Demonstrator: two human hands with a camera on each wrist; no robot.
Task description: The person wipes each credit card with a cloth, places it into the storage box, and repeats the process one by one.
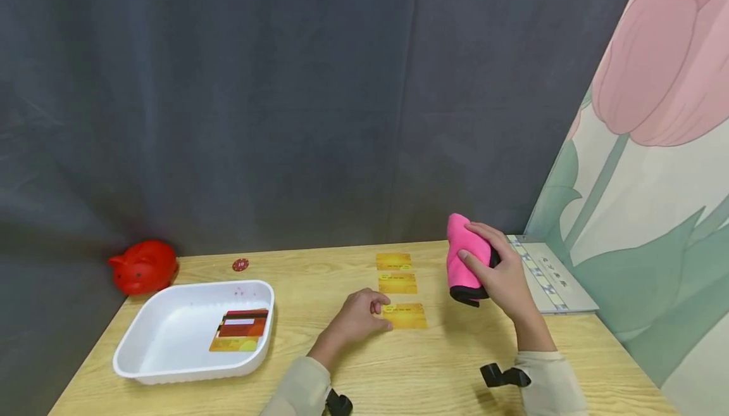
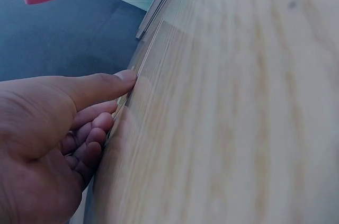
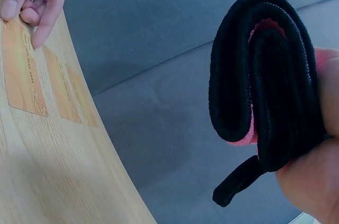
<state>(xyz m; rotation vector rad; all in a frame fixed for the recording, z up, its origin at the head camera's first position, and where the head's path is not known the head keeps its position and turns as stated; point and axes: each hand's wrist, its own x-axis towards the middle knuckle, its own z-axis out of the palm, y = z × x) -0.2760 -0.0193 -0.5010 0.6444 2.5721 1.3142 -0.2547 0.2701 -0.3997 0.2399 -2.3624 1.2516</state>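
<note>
My left hand [image 1: 361, 315] rests low over the table at the left end of the nearest gold card [image 1: 407, 316]. Thumb and index finger span the card's two long edges, while the other fingers curl inward. Flat on the wood, the card heads a column with two more gold cards [image 1: 397, 283] [image 1: 393, 261] behind it. Raised above the table on the right, my right hand [image 1: 507, 270] grips a folded pink cloth [image 1: 464, 251]. Its thick black edging [image 3: 265, 75] shows in the right wrist view, with a short black strip hanging down.
A white tray [image 1: 165, 365] at the left holds a red card [image 1: 245, 323] and a gold card [image 1: 228, 344]. Behind it sit a red piggy bank [image 1: 145, 268] and a red chip [image 1: 240, 264]. A pale flat box or book [image 1: 560, 283] lies back right, near a dark curtain.
</note>
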